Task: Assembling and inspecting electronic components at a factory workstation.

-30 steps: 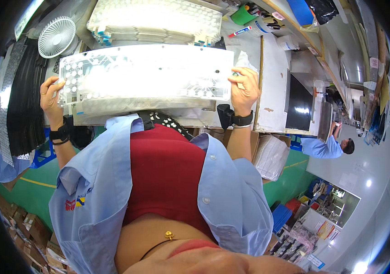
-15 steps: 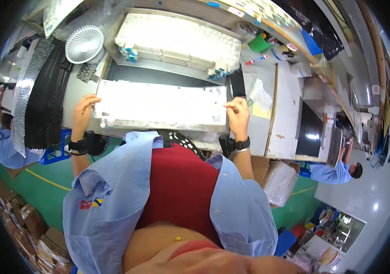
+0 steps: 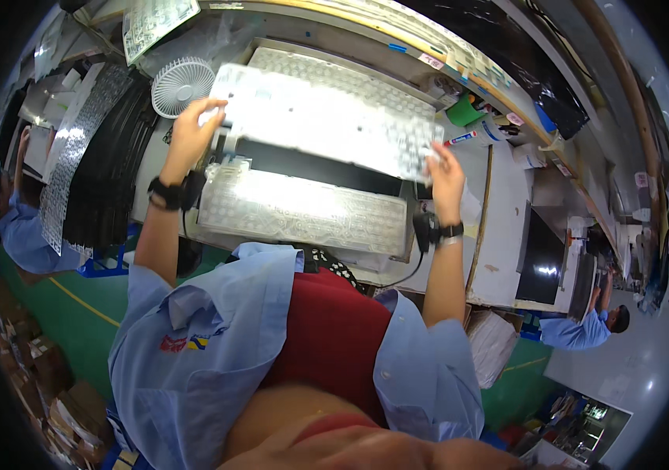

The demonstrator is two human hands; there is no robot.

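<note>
A second clear keyboard sheet (image 3: pixel 303 210) lies on the bench nearest you. Above it your left hand (image 3: pixel 191 133) and right hand (image 3: pixel 446 171) each pinch an end of the translucent keyboard membrane sheet (image 3: pixel 323 119), lifted, blurred. Small white fan (image 3: pixel 182 84) behind.

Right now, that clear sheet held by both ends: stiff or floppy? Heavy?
Probably light: the left hand and right hand lift the translucent sheet by fingertips at its short ends alone. It looks thin and flexible, yet spans hand to hand without obvious sag, so likely semi-stiff. Glossy glare suggests a slick surface; a one-handed grip might let it droop or slip.
</note>
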